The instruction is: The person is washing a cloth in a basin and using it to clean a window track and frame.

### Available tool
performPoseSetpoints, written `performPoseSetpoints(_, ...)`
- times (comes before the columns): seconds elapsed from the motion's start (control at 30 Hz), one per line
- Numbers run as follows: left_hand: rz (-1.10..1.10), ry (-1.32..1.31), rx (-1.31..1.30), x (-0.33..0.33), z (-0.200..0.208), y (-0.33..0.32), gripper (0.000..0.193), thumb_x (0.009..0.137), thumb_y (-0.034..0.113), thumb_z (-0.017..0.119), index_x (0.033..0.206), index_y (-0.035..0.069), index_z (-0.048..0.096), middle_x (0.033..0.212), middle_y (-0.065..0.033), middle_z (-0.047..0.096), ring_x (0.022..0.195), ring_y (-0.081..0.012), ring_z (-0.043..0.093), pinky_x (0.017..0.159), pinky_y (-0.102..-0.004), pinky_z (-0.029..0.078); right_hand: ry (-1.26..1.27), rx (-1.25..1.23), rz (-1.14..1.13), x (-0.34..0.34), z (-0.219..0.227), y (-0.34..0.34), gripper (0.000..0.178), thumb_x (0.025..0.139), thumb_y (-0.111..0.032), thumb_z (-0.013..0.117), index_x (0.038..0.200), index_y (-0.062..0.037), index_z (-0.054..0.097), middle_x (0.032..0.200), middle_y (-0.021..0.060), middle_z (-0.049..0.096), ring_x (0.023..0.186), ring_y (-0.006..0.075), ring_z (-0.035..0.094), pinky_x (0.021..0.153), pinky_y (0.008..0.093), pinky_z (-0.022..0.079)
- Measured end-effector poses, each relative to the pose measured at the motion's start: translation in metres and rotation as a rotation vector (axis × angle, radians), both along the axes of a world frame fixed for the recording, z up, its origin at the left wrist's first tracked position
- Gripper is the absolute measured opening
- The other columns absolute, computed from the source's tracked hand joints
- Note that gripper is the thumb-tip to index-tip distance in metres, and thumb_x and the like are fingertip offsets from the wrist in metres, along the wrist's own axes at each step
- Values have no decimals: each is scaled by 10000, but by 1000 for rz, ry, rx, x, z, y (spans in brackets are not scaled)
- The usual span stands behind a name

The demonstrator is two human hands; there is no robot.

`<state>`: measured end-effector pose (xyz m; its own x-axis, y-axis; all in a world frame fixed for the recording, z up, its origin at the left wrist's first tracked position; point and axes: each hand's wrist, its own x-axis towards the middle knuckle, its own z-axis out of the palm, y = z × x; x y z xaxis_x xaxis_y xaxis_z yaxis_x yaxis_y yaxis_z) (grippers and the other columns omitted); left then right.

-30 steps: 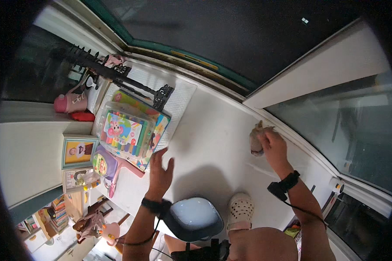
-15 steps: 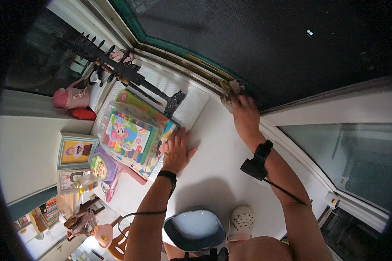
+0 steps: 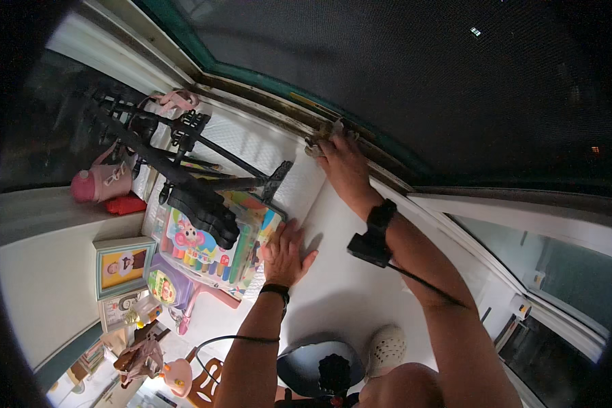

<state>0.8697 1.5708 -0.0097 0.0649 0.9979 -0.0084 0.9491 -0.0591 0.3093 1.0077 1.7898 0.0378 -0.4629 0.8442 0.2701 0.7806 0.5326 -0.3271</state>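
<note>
My right hand (image 3: pixel 347 170) is closed on a crumpled, dirty grey-brown rag (image 3: pixel 325 136). It presses the rag into the grimy window track (image 3: pixel 289 109), beside the green-edged frame of the dark screen. My left hand (image 3: pixel 287 257) lies with its fingers apart on the white sill (image 3: pixel 340 238). Its fingertips are by the edge of a clear case of coloured markers (image 3: pixel 204 245), which has a cartoon on its lid. Over that case leans a black jointed stand (image 3: pixel 204 211) with thin legs, its thick end covering part of the lid.
A pink bottle (image 3: pixel 103 180), a red pouch (image 3: pixel 126 205), a framed picture (image 3: pixel 124 265), a purple tub (image 3: pixel 166 285) and a pink-handled item (image 3: pixel 211 294) crowd the left side. Below, a dark basin (image 3: pixel 313 364) is beside a white perforated clog (image 3: pixel 387 347). The window screen (image 3: pixel 421 88) bounds the far side.
My right hand has wiped the rag leftward along the track. The view has shifted a little, and the black stand now extends over the marker case. My left hand stays by the case.
</note>
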Motion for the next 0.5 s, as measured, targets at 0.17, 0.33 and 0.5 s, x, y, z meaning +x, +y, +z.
performPoseSetpoints(0.17, 7, -7, -5, -8, -4, -4, 651, 859, 563, 505, 1316, 104, 449, 1437, -120, 374, 1332, -350, 304, 1045, -535, 216, -42, -182, 52, 65, 14, -30, 347, 871, -187, 617, 1184, -56, 545, 1129, 142, 542, 1050, 309, 529, 856, 429, 483)
performPoseSetpoints(0.33, 16, -151, 140, -1, -12, 1, 621, 849, 522, 544, 1285, 89, 452, 1438, -121, 374, 1323, -351, 314, 1048, -524, 223, -242, -25, -106, 76, 9, -41, 290, 875, -171, 618, 1137, -51, 584, 1130, 144, 569, 998, 317, 561, 870, 426, 473)
performPoseSetpoints(0.5, 6, -162, 127, -6, -12, -2, 607, 842, 505, 565, 1270, 86, 464, 1424, -112, 395, 1319, -334, 328, 1037, -522, 229, -125, -138, -108, 71, 24, -31, 237, 843, -142, 646, 1060, -56, 605, 958, 126, 577, 954, 329, 546, 819, 457, 479)
